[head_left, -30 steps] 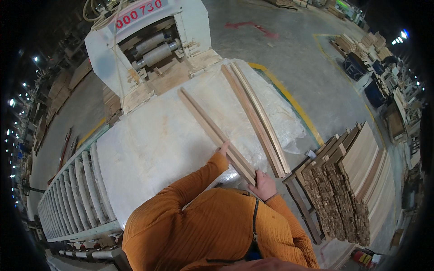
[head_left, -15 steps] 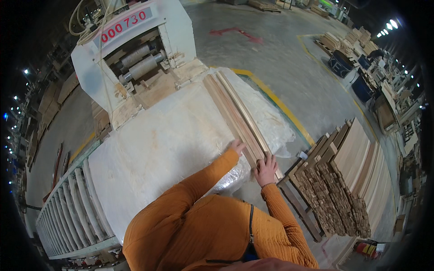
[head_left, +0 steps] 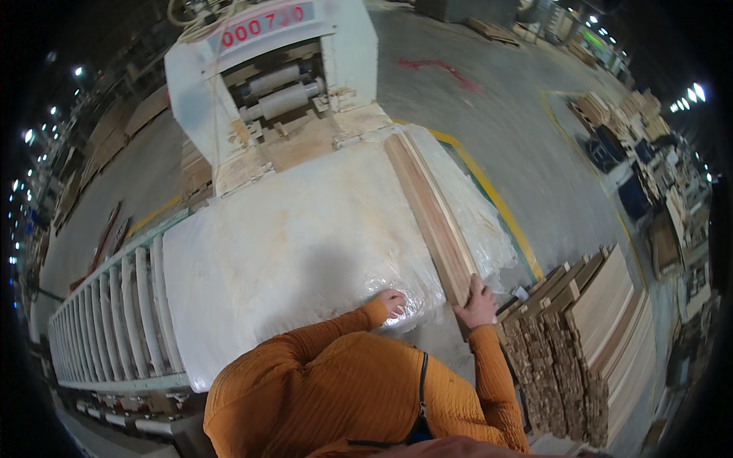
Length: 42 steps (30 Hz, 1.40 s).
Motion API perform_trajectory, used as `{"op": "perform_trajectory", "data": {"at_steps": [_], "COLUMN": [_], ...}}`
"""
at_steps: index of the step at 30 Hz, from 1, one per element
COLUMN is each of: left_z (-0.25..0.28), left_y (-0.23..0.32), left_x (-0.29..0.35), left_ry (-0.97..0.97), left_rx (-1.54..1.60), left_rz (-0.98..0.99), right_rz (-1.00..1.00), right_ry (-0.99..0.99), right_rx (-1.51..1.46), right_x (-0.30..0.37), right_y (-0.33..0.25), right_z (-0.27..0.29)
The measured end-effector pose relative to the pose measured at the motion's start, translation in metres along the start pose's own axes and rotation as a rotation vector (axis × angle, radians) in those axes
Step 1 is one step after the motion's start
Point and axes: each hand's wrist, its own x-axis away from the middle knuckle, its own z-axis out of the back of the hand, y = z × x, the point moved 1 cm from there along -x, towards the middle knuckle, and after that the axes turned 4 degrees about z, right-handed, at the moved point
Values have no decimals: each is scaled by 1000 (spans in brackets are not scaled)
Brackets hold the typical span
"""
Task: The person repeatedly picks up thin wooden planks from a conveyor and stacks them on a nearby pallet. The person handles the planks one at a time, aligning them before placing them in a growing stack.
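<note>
Your right hand (head_left: 479, 303) clasps the near end of the wooden strips (head_left: 429, 214), a tight bundle lying along the right edge of the table (head_left: 290, 244) and running toward twelve o'clock. Your left hand (head_left: 393, 302) rests flat and unclenched on the table's near edge, just beside the bundle's end at nine o'clock of it, holding nothing. Wrinkled clear plastic sheeting covers the pale tabletop. At twelve o'clock stands a white machine (head_left: 275, 84) with steel rollers in its mouth. A roller conveyor (head_left: 114, 305) flanks the table at nine o'clock. Stacked wooden slats (head_left: 588, 336) sit at four o'clock on the grey concrete floor (head_left: 519, 130), which carries a yellow line (head_left: 496, 202).
</note>
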Motion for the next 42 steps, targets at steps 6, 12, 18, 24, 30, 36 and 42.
{"op": "perform_trajectory", "data": {"at_steps": [6,12,18,24,30,36,42], "left_z": [6,9,15,14,17,19,15], "left_y": [4,1,-1,4,6,5,6], "left_x": [2,-7,-3,-3,-3,-5,-2], "left_ry": [-24,-19,-39,-42,-74,-122,-68], "left_rx": [90,129,162,150,166,197,135], "left_rz": [25,69,66,67,97,93,77], "right_rz": [88,12,-248,-861,-741,-787,-225], "right_ry": [132,120,619,535,356,513,506], "right_rx": [88,111,-508,-1909,-1882,-1211,14], "right_x": [-5,12,38,44,10,16,23], "right_y": [23,39,95,98,94,88,52], "right_z": [25,-26,-29,-64,-79,-74,-48]}}
